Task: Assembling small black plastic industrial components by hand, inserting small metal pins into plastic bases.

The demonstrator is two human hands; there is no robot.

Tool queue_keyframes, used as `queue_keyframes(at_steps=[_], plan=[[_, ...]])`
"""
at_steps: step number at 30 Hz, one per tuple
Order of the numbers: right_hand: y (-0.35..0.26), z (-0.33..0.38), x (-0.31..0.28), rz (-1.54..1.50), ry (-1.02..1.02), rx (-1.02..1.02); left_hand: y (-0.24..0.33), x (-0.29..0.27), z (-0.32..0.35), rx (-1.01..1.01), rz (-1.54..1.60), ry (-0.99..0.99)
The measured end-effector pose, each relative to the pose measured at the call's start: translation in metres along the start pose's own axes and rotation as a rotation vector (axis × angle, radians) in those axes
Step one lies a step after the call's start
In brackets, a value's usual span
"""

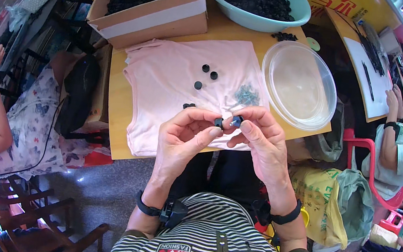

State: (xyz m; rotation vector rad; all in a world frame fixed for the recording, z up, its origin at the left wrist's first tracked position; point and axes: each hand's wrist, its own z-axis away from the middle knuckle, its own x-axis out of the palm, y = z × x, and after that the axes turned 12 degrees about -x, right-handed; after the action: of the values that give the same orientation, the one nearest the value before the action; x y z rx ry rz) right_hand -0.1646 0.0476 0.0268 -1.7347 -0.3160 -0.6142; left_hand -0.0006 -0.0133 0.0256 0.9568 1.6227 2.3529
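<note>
My left hand [181,136] pinches a small black cap-like piece [218,123] between thumb and fingertips. Just beside it, my right hand [267,144] grips a small dark piece [237,121] with a shiny light spot. Both hands are raised over the near part of a pink cloth [158,83]. Three round black caps [198,85] lie on the cloth beyond my hands, and more dark pieces [189,106] show partly behind my left fingers. A loose heap of small, clear bluish bits [246,95] sits to the right.
A cardboard box [160,18] and a pale blue basin [258,24], both full of black pieces, stand at the back of the wooden table [112,112]. A clear round plastic tub [298,86] is at the right. People sit on both sides; a yellow sack [318,201] is at lower right.
</note>
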Motion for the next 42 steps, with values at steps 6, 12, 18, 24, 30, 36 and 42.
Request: queue_keyframes(at_steps=[6,12,18,24,30,36,42], plan=[[-0.003,0.000,0.001,-0.060,0.089,0.048,-0.008,-0.001,0.001,0.154,-0.060,0.020],[-0.009,0.004,0.004,0.046,0.114,0.044,-0.012,0.004,-0.001,0.257,-0.038,0.016],[-0.015,0.007,0.013,0.185,0.067,-0.083,-0.017,0.003,0.000,0.205,0.022,0.006],[-0.016,0.007,0.015,0.475,0.023,-0.222,-0.022,0.003,-0.005,0.278,0.017,-0.031],[-0.010,0.004,0.013,0.531,0.045,-0.335,-0.023,0.007,-0.007,0.303,0.028,-0.025],[-0.009,0.001,0.012,0.591,0.028,-0.392,-0.024,0.005,-0.009,0.324,0.002,-0.025],[-0.013,-0.002,0.012,0.828,-0.023,-0.502,-0.025,0.005,-0.009,0.348,-0.080,-0.006]])
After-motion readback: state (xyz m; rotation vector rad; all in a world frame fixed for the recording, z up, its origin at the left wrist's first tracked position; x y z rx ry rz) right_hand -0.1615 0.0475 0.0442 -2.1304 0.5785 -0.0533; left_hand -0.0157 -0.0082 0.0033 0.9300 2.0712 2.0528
